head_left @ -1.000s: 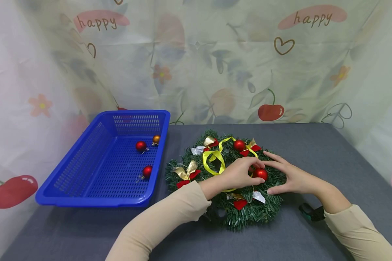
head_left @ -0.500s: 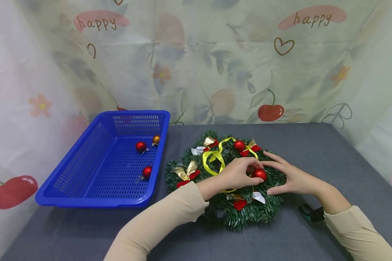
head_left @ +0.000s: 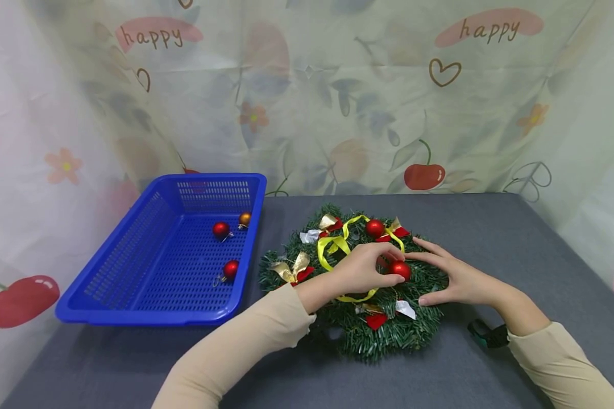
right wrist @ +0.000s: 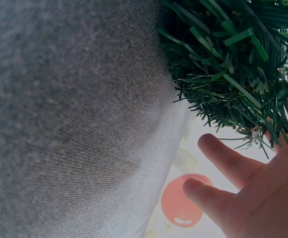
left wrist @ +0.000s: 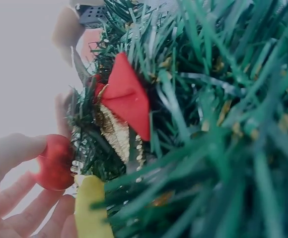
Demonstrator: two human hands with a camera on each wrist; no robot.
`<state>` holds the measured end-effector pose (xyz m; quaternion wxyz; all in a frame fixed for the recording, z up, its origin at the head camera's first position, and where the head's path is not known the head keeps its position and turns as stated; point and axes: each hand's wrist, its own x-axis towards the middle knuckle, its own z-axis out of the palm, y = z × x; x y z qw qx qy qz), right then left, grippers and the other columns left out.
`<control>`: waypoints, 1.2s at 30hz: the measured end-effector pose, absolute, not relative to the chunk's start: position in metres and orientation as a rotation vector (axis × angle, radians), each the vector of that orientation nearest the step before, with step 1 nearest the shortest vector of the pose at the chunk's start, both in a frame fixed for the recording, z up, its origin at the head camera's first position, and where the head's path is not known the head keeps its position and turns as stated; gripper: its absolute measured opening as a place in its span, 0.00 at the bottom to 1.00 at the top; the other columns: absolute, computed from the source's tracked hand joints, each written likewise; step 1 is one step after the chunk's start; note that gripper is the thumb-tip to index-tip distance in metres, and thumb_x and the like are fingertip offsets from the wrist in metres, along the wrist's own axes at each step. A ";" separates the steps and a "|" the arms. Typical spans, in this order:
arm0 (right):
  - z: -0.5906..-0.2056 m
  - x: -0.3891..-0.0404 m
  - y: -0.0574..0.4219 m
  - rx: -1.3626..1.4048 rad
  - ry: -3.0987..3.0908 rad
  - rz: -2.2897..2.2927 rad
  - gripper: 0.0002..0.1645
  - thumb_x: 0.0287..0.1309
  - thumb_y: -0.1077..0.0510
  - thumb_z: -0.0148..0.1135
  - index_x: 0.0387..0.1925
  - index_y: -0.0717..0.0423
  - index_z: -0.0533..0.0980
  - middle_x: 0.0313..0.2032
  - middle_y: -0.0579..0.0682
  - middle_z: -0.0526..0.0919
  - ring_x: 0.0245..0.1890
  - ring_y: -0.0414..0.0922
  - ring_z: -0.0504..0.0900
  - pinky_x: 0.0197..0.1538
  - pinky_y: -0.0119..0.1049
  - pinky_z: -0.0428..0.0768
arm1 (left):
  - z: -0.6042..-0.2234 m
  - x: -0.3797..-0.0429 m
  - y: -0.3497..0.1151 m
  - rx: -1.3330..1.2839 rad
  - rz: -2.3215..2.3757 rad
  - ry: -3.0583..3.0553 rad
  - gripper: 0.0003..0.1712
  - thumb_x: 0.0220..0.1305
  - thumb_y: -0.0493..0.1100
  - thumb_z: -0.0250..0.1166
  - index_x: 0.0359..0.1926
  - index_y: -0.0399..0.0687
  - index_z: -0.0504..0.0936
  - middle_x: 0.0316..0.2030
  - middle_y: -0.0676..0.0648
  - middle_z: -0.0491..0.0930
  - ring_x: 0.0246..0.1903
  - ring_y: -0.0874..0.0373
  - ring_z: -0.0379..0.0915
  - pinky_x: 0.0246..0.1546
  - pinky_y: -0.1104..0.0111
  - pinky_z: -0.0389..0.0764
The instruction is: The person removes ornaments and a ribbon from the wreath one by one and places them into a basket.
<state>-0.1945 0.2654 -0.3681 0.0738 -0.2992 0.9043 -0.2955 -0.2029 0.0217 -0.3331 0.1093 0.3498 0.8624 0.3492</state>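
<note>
A green tinsel wreath point(head_left: 378, 341) lies on the table, trimmed with red, gold and silver bows and a loose yellow ribbon point(head_left: 337, 244). My left hand point(head_left: 363, 267) reaches over its middle and pinches a shiny red Christmas bauble point(head_left: 400, 271) between thumb and fingers. In the left wrist view the bauble point(left wrist: 55, 162) has its silver cap turned toward the wreath. A second red bauble point(head_left: 375, 228) sits at the wreath's back. My right hand point(head_left: 460, 278) is spread at the wreath's right side, with fingers extended near the greenery in the right wrist view.
To the left stands a blue plastic basket point(head_left: 148, 316) with two red baubles point(head_left: 221, 230) and a gold bauble point(head_left: 244, 220) inside. A dark strap point(head_left: 488, 334) shows by the right wrist. Behind the grey table point(head_left: 465, 227) hangs a printed curtain point(head_left: 307, 113).
My left hand has shifted slightly left, drawing the red bauble with it toward the wreath's middle. The right hand stays where it was.
</note>
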 end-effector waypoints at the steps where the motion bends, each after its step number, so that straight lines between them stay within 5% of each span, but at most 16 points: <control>1: -0.368 -0.195 0.265 -0.899 2.715 -0.889 0.45 0.47 0.46 0.70 0.66 0.46 0.62 0.71 0.61 0.46 0.67 0.68 0.50 0.54 0.71 0.62 | -0.332 -0.203 0.021 1.022 1.030 2.534 0.19 0.60 0.47 0.64 0.53 0.51 0.76 0.50 0.51 0.79 0.45 0.61 0.76 0.40 0.80 0.75; 36: -0.368 -0.194 0.265 -0.892 2.717 -0.877 0.45 0.47 0.45 0.70 0.66 0.48 0.62 0.72 0.60 0.46 0.68 0.68 0.49 0.56 0.71 0.60 | -0.309 -0.183 -0.025 1.015 1.166 2.468 0.20 0.60 0.44 0.64 0.54 0.49 0.74 0.50 0.49 0.77 0.46 0.59 0.76 0.44 0.71 0.76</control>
